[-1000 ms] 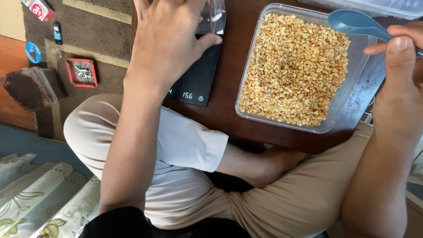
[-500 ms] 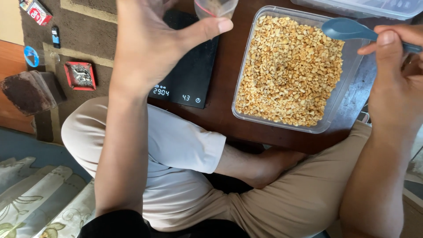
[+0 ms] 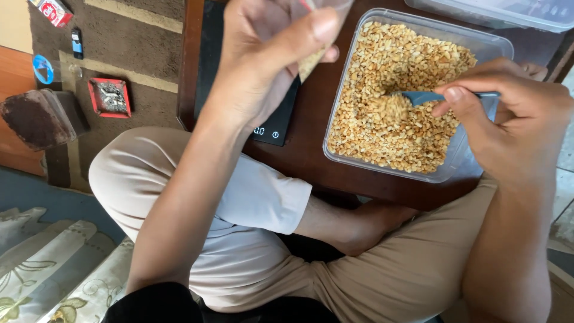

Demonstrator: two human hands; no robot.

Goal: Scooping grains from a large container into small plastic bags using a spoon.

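since a moment ago the left hand (image 3: 272,57) has lifted the bag (image 3: 311,60) clear of the scale (image 3: 272,113) and swung it toward the tub, while the right has dropped the spoon from above the rim down into the nuts. going left to right: out on the rug a red tray (image 3: 110,97) sits well apart from the action; on the table (image 3: 311,161) the black scale lies half hidden under the left hand, which is raised and tilted, thumb pinched across the clear bag's top with a little of the contents showing below. next, the tub (image 3: 472,155) holds the chopped nuts (image 3: 412,72), and the blue spoon (image 3: 421,97) is buried bowl-first in them. the right hand (image 3: 508,113) grips its handle between thumb and curled fingers, wrist bent inward. to scoop well, i'd judge, keep the spoon level coming up, take a modest load, and hold the bag mouth open close beside the tub.
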